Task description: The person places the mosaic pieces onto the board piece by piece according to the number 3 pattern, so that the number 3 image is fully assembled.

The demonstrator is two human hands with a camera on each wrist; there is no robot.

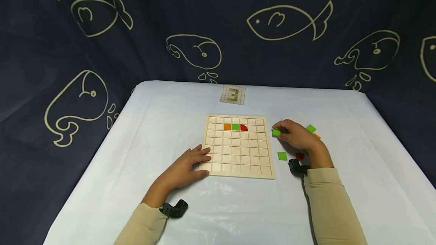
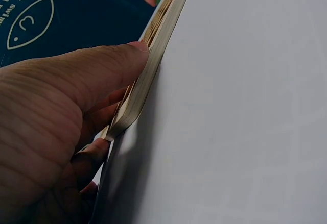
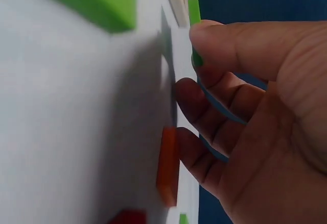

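Observation:
A pale wooden grid board (image 1: 235, 150) lies on the table. One row near its far side bears an orange square tile (image 1: 227, 126), a green square tile (image 1: 235, 127) and a red quarter-round tile (image 1: 243, 127). My left hand (image 1: 189, 166) rests at the board's near left corner, fingers spread over the edge; in the left wrist view the thumb (image 2: 122, 60) touches the rim. Just right of the board, my right hand (image 1: 296, 134) pinches another green square tile (image 3: 194, 15) between thumb and forefinger, held above the table.
A small pattern card (image 1: 233, 94) with a coloured grid lies behind the board. Around my right hand are a loose green tile (image 1: 282, 156), a red tile (image 1: 299, 156), another green tile (image 1: 310, 128) and an orange tile (image 3: 167, 168). A dark fish-print cloth (image 1: 218, 22) hangs behind the white table.

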